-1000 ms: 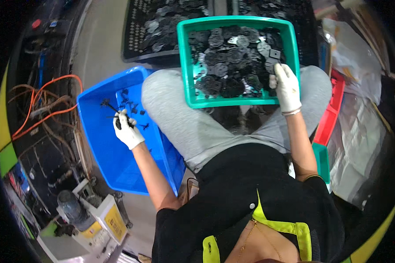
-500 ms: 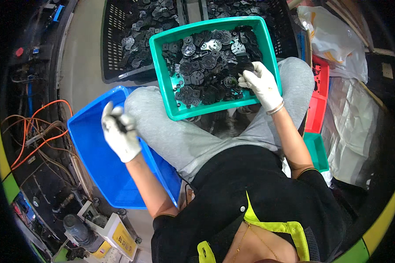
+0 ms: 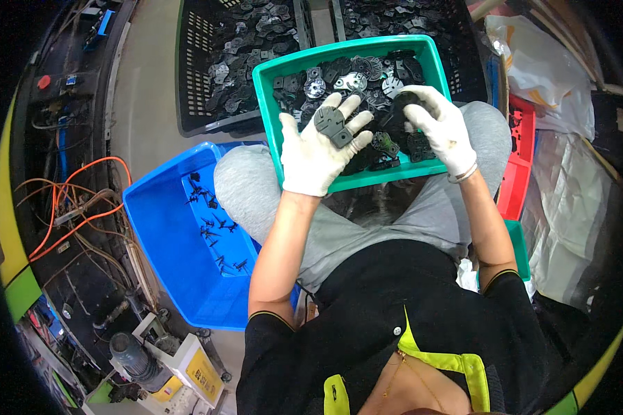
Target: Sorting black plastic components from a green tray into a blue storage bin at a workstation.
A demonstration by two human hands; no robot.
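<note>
1. Your left hand [image 3: 317, 155], just above frame centre, is palm-up, fingers spread, supporting a flat dark-grey part [image 3: 333, 128].
2. Your right hand [image 3: 447, 133], right of centre, pinches a rounded black part [image 3: 401, 104].
3. Upper centre: green tray [image 3: 346, 49] containing loose parts [image 3: 353, 81].
4. Left: blue bin [image 3: 176, 266] containing small black pieces [image 3: 212, 203].
5. Top edge: black crates [image 3: 192, 77], also holding parts.

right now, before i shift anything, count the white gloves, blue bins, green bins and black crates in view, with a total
White gloves: 2
Blue plastic bin: 1
Green plastic bins: 2
Black slotted crates: 2
Total: 7
</note>
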